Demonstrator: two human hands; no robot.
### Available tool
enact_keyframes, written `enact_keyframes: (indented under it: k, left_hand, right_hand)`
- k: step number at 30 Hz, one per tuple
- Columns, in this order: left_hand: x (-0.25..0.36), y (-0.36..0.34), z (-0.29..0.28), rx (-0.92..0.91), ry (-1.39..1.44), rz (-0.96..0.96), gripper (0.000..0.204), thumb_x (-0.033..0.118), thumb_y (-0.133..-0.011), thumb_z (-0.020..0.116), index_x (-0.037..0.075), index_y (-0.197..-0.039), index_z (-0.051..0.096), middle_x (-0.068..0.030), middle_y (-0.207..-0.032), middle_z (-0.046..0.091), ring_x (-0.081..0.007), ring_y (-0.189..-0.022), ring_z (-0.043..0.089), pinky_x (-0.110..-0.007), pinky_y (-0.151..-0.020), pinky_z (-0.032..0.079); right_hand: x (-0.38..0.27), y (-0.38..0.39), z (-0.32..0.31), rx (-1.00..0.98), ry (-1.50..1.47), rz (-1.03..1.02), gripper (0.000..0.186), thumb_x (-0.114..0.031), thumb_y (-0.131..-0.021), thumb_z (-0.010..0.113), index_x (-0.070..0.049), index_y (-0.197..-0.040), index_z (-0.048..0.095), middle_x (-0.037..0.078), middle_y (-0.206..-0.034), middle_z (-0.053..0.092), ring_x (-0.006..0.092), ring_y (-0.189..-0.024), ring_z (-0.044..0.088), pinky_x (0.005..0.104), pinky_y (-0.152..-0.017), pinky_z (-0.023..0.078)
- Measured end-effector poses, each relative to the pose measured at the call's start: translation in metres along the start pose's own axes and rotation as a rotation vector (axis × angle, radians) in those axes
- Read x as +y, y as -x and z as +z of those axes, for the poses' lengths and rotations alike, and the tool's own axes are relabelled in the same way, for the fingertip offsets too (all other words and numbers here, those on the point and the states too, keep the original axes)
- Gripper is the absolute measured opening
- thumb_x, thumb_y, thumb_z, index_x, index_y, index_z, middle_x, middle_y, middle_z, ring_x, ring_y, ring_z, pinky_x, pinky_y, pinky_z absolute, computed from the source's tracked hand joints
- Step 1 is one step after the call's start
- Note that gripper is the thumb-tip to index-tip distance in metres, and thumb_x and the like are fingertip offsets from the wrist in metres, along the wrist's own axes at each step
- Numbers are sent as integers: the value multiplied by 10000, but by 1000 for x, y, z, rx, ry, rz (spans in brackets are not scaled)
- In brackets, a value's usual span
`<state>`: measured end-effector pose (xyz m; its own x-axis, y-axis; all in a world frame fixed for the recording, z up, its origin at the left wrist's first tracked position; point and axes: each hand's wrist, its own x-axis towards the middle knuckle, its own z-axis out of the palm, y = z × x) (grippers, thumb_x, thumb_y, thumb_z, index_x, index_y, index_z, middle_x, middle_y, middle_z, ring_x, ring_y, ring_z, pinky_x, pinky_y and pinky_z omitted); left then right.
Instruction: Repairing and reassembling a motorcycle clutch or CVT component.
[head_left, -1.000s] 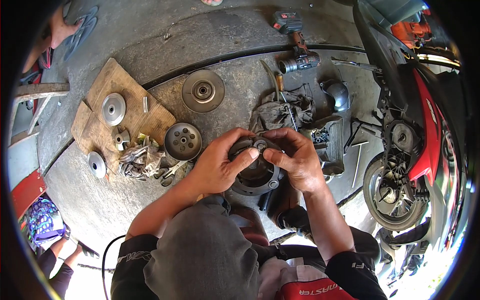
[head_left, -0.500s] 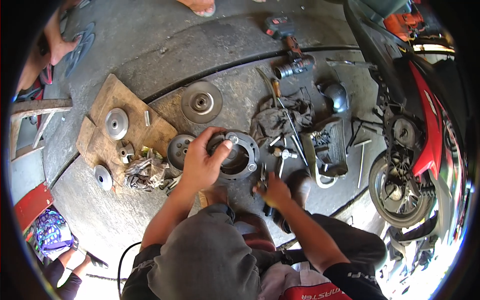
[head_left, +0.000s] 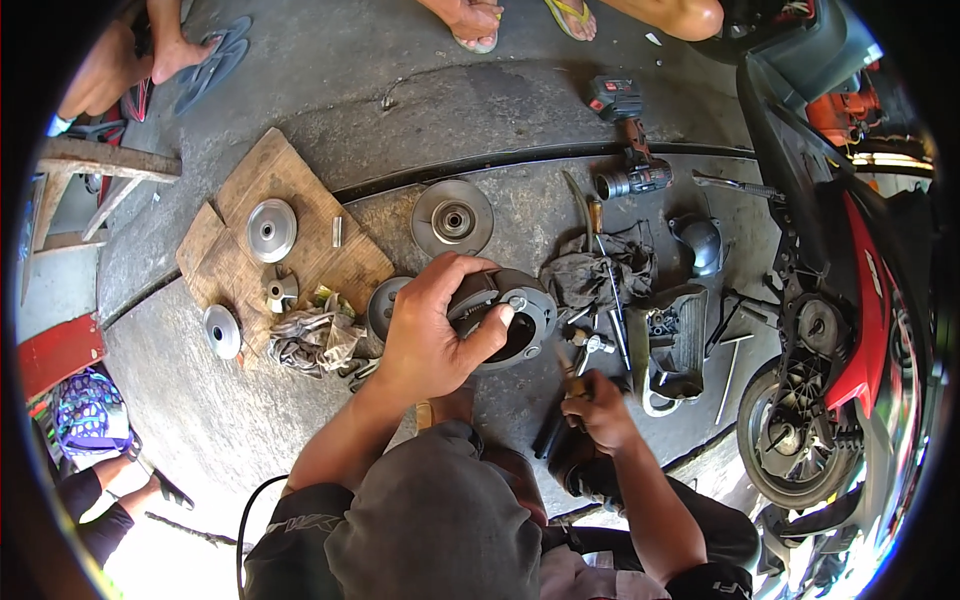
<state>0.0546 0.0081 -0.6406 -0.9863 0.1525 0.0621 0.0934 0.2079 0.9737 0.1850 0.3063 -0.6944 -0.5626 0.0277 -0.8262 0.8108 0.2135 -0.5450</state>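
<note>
We see the left hand [head_left: 432, 330] gripping a round metal clutch assembly [head_left: 505, 318], thumb on its rim, and the palm hides the left part of it. The assembly is over the concrete floor [head_left: 330, 80], just beside a grey rag [head_left: 600, 272]. The right hand [head_left: 598, 408] is closed around a tool with a yellowish handle [head_left: 570, 378]; its lower end is hidden, so we cannot tell the kind. A pulley disc [head_left: 452, 218] lies near the wooden board [head_left: 290, 235], with bare floor beyond it. The scooter [head_left: 830, 330] is cut off at the right edge. A cordless drill [head_left: 625, 135] lies farther away.
</note>
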Motion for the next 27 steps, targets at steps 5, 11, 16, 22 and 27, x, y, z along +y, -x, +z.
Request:
enact_keyframes:
  k: [5, 11, 16, 22, 27]
  left_hand:
    - [8, -2, -3, 19, -70, 103, 378, 205, -849, 790, 8, -1144, 660, -147, -986, 679, -299, -871, 707, -377, -789, 555]
    - [16, -2, -4, 14, -68, 139, 387, 200, -829, 802, 14, -1137, 660, -151, -969, 665, -314, -846, 692, -393, -759, 547]
    - [18, 1, -8, 7, -74, 196, 389, 107, -793, 825, 9, -1122, 641, -159, -950, 656, -350, -815, 694, -408, -719, 566]
    - [16, 1, -6, -2, -48, 190, 396, 101, -785, 828, -3, -1116, 637, -162, -947, 655, -353, -812, 693, -416, -716, 567]
    - [17, 2, -5, -2, -54, 231, 387, 100, -780, 825, 0, -1104, 637, -157, -940, 652, -349, -805, 690, -408, -711, 567]
  right_hand:
    - [-102, 79, -8, -22, -147, -211, 227, -5, -878, 718, 37, -1045, 570, 123, -922, 728, 168, -761, 679, 296, -736, 549]
    - [-146, 111, 11, -235, -79, -10, 190, 70, -904, 657, 40, -1088, 621, 99, -970, 735, 153, -914, 717, 301, -841, 571]
    - [-148, 111, 11, -291, 87, -43, 182, 61, -903, 643, 17, -1079, 631, 85, -949, 720, 148, -867, 691, 290, -806, 548]
    - [-147, 105, 6, -179, 77, -160, 208, 5, -893, 609, -1, -1099, 636, 81, -948, 678, 159, -863, 638, 310, -794, 503]
    - [-147, 106, 7, -200, 287, -94, 243, -30, -910, 597, 7, -1149, 624, 138, -1010, 712, 202, -949, 688, 358, -858, 523]
